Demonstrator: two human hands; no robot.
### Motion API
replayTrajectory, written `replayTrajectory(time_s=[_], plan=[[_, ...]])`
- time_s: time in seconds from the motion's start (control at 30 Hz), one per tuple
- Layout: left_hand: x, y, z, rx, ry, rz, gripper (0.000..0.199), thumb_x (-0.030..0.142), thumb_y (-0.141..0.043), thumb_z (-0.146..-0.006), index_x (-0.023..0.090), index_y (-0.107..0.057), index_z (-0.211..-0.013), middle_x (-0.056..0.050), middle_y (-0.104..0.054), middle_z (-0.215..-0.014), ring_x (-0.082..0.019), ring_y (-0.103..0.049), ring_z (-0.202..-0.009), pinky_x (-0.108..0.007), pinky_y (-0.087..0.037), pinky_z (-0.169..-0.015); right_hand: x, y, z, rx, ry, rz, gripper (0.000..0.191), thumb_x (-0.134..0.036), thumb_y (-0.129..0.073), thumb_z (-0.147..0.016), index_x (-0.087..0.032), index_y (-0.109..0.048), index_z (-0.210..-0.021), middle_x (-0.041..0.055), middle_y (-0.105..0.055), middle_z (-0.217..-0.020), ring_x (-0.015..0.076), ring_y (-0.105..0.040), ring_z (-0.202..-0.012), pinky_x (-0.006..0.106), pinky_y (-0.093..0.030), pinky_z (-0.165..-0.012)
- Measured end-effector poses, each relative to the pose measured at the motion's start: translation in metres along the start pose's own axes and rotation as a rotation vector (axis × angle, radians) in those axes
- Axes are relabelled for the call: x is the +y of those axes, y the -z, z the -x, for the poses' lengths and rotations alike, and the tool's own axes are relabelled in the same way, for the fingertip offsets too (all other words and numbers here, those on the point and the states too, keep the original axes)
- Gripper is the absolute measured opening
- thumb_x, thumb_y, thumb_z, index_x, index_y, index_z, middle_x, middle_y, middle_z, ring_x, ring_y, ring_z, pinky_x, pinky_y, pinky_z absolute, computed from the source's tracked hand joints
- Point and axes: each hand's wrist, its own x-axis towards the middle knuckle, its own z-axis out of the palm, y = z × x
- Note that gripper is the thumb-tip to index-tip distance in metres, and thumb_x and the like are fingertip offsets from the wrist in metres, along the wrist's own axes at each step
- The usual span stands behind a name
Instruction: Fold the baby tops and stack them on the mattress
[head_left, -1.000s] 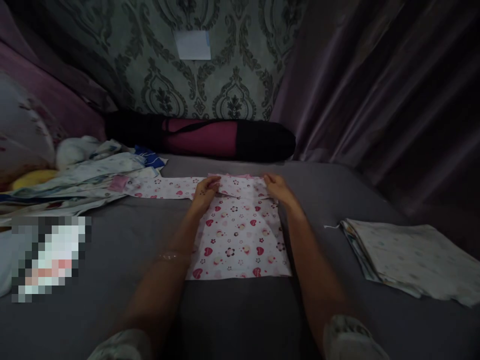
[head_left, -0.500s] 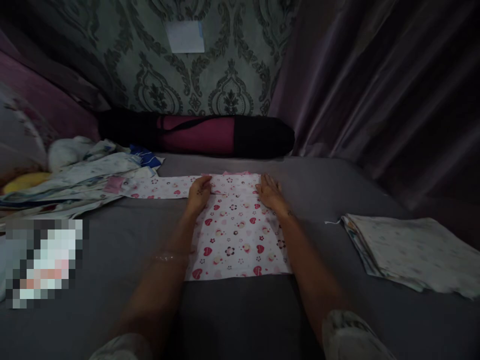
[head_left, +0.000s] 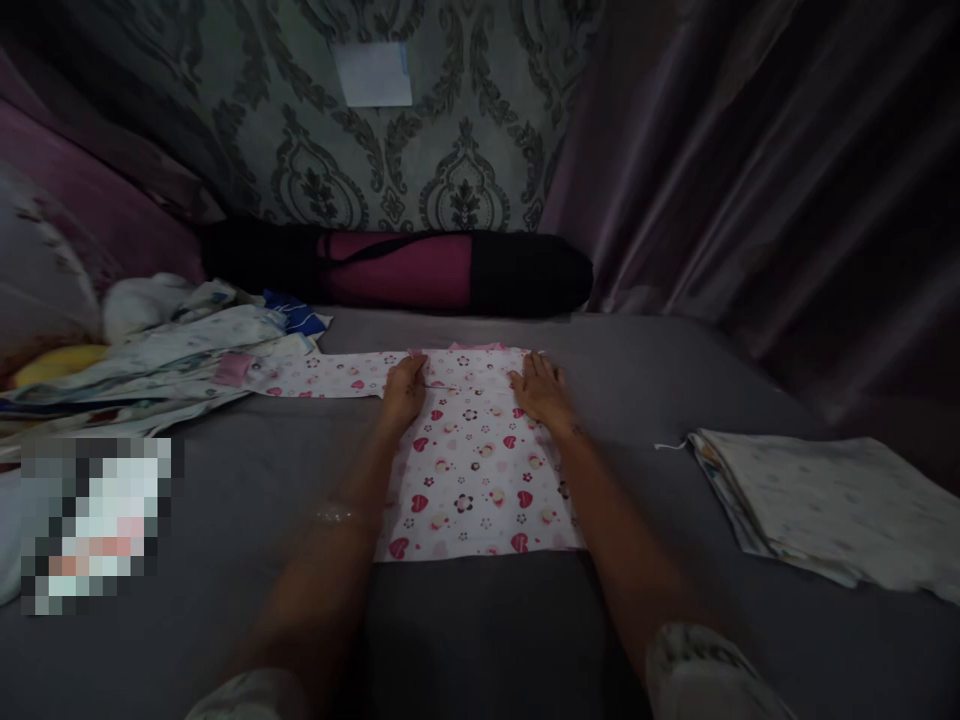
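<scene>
A white long-sleeved child's shirt (head_left: 465, 470), printed with red hearts and flowers, lies flat on the grey sheet. Its left sleeve (head_left: 322, 374) stretches out sideways and ends in a pink cuff. The other sleeve is folded across the top of the body. My left hand (head_left: 406, 388) is at the left shoulder, fingers pressed together on the fabric where the sleeve joins. At the right shoulder my right hand (head_left: 541, 388) rests flat, fingers slightly spread over the folded edge. A bit of pink collar shows at the top edge.
Loose clothes (head_left: 217, 335) are heaped at the left, touching the cuff's end. A folded pale cloth (head_left: 832, 505) lies on the right. A black and pink long bag (head_left: 397, 270) runs along the patterned wall. Purple curtains (head_left: 712, 150) hang at the right.
The right hand's fingers have spread a little on the fabric. My left hand has barely shifted at the shoulder. The shirt lies as before; the view has moved slightly.
</scene>
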Motion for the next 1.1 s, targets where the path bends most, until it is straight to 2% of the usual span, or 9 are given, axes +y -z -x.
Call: replayTrajectory(time_s=[0.1, 0.3, 0.4, 0.5, 0.67, 0.73, 0.87, 1.0, 1.1], plan=[[0.000, 0.000, 0.002, 0.016, -0.017, -0.021, 0.040, 0.016, -0.044, -0.084, 0.014, -0.064, -0.118, -0.016, -0.062, -0.126, -0.029, -0.052, -0.123, -0.044, -0.036, -0.110, 0.001, -0.002, -0.001, 0.009, 0.001, -0.014, 0.065, -0.045, -0.022, -0.101, -0.005, -0.030, -0.151, 0.0193, -0.023, -0.160, 0.0302, -0.014, -0.149, 0.053, -0.009, -0.118], [0.006, 0.002, 0.001, -0.037, -0.029, -0.187, 0.045, 0.009, -0.041, -0.084, 0.014, -0.061, -0.124, -0.015, -0.060, -0.129, -0.026, -0.054, -0.119, -0.043, -0.040, -0.107, -0.001, 0.001, -0.001, -0.037, -0.022, 0.073, 0.066, -0.043, -0.018, -0.101, -0.004, -0.027, -0.153, 0.0154, -0.021, -0.161, 0.0274, -0.013, -0.149, 0.050, -0.011, -0.119], [0.015, 0.006, 0.004, -0.023, 0.028, -0.319, 0.047, 0.009, -0.046, -0.082, 0.015, -0.061, -0.126, -0.016, -0.050, -0.141, -0.030, -0.050, -0.126, -0.045, -0.040, -0.106, -0.003, 0.003, -0.001, -0.084, -0.043, 0.093, 0.067, -0.044, -0.015, -0.101, -0.004, -0.023, -0.154, 0.0137, -0.017, -0.162, 0.0264, -0.010, -0.150, 0.048, -0.011, -0.120], [0.028, 0.009, 0.007, -0.009, 0.087, -0.414, 0.047, 0.015, -0.047, -0.087, 0.019, -0.058, -0.132, -0.015, -0.041, -0.150, -0.032, -0.044, -0.132, -0.048, -0.041, -0.104, -0.005, 0.007, -0.006, -0.151, -0.082, 0.096, 0.067, -0.046, -0.014, -0.101, -0.006, -0.020, -0.155, 0.0123, -0.011, -0.164, 0.0265, -0.006, -0.150, 0.049, -0.011, -0.120], [0.042, 0.009, 0.010, -0.070, 0.064, -0.427, 0.046, 0.019, -0.044, -0.092, 0.021, -0.051, -0.138, -0.013, -0.046, -0.148, -0.026, -0.039, -0.137, -0.045, -0.034, -0.110, -0.011, 0.018, -0.017, -0.246, -0.124, 0.130, 0.067, -0.046, -0.022, -0.100, -0.007, -0.019, -0.155, 0.0134, -0.010, -0.164, 0.0282, -0.008, -0.150, 0.052, -0.013, -0.119], [0.045, 0.009, 0.010, -0.100, 0.068, -0.411, 0.046, 0.020, -0.043, -0.093, 0.021, -0.049, -0.139, -0.013, -0.046, -0.148, -0.024, -0.039, -0.138, -0.045, -0.032, -0.111, -0.020, 0.019, -0.018, -0.207, -0.118, 0.161, 0.064, -0.041, -0.024, -0.100, -0.007, -0.023, -0.154, 0.0154, -0.013, -0.163, 0.0293, -0.012, -0.150, 0.054, -0.013, -0.119], [0.049, 0.009, 0.011, -0.150, 0.080, -0.374, 0.047, 0.033, -0.040, -0.098, 0.018, -0.045, -0.142, -0.014, -0.044, -0.151, -0.024, -0.037, -0.141, -0.050, -0.026, -0.114, -0.054, 0.007, -0.012, -0.043, 0.028, 0.205, 0.058, -0.033, -0.021, -0.100, -0.007, -0.028, -0.153, 0.0160, -0.018, -0.162, 0.0282, -0.016, -0.149, 0.057, -0.009, -0.118], [0.051, 0.006, 0.011, -0.205, 0.117, -0.382, 0.051, 0.038, -0.031, -0.100, 0.018, -0.041, -0.146, -0.012, -0.039, -0.154, -0.025, -0.032, -0.144, -0.054, -0.019, -0.117, -0.090, -0.012, -0.009, -0.022, 0.240, 0.189, 0.058, -0.033, -0.020, -0.101, -0.010, -0.030, -0.153, 0.0120, -0.022, -0.161, 0.0268, -0.017, -0.149, 0.057, -0.008, -0.119], [0.050, 0.003, 0.011, -0.243, 0.116, -0.416, 0.051, 0.033, -0.024, -0.101, 0.017, -0.038, -0.148, -0.011, -0.037, -0.156, -0.023, -0.029, -0.146, -0.055, -0.014, -0.119, -0.105, -0.019, -0.012, 0.001, 0.303, 0.183, 0.058, -0.032, -0.019, -0.100, -0.011, -0.032, -0.152, 0.0104, -0.024, -0.161, 0.0264, -0.019, -0.148, 0.057, -0.009, -0.118]])
